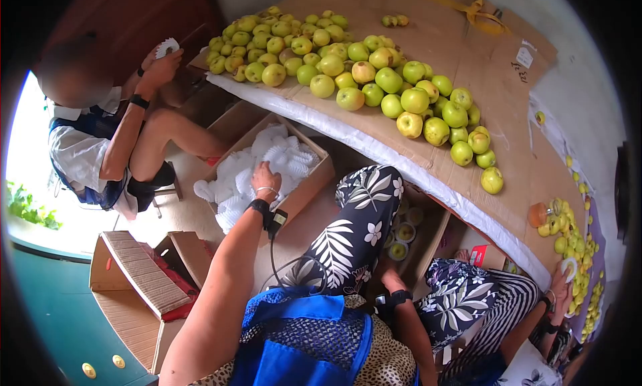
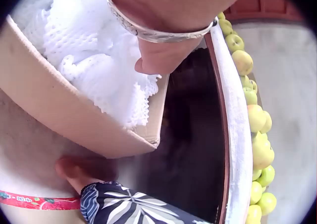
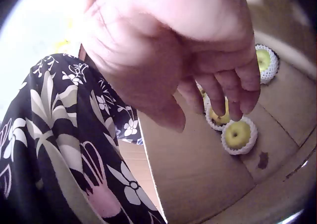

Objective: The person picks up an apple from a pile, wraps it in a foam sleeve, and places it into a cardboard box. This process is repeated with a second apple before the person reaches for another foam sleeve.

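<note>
In the head view my left hand [image 1: 266, 177] reaches down onto a heap of white foam fruit nets [image 1: 287, 152] in a cardboard box [image 1: 313, 185]. The left wrist view shows the thumb side of this hand over the nets; its other fingers are hidden, and I cannot tell whether they pinch a net. My right hand [image 3: 198, 50], palm in sight and fingers loosely bent, holds nothing above a deeper carton [image 3: 198, 159]. Inside that carton lie several green-yellow apples in white foam nets, among them a netted apple [image 3: 237, 136] just below the fingertips.
Many loose apples [image 1: 388, 81] are piled on a cardboard-covered table [image 1: 481, 112] ahead. A seated person [image 1: 87, 138] at left holds a white foam net [image 1: 167, 47]. Another person's hand [image 1: 560, 289] is at right. An open carton [image 1: 134, 272] stands at lower left.
</note>
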